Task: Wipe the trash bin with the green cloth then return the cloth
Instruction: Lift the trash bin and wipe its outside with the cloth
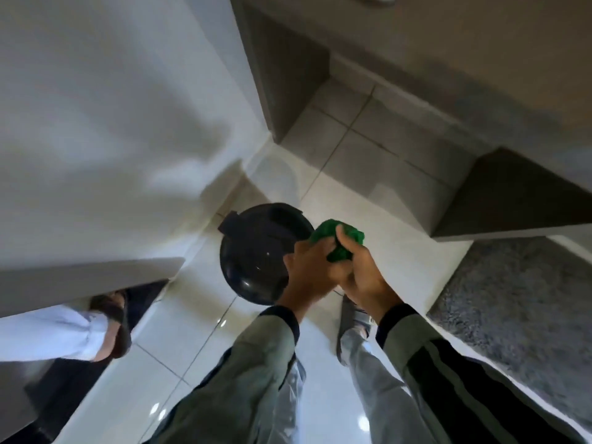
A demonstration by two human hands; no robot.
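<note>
A round black trash bin (256, 251) with a domed lid stands on the white tiled floor close to the wall corner. The green cloth (339, 240) is bunched into a ball just right of the bin's rim. Both hands meet on it: my left hand (307, 274) overlaps the bin's right edge and grips the cloth's near side, while my right hand (362, 277) wraps around it with the thumb on top. Part of the cloth is hidden inside my fingers.
A white wall (112, 123) runs along the left. Brown cabinet bases (288, 75) stand at the back and right. A grey rug (528, 309) lies at the right. Another person's sandalled foot (112, 325) is at the left; my own shoe (352, 318) is below the hands.
</note>
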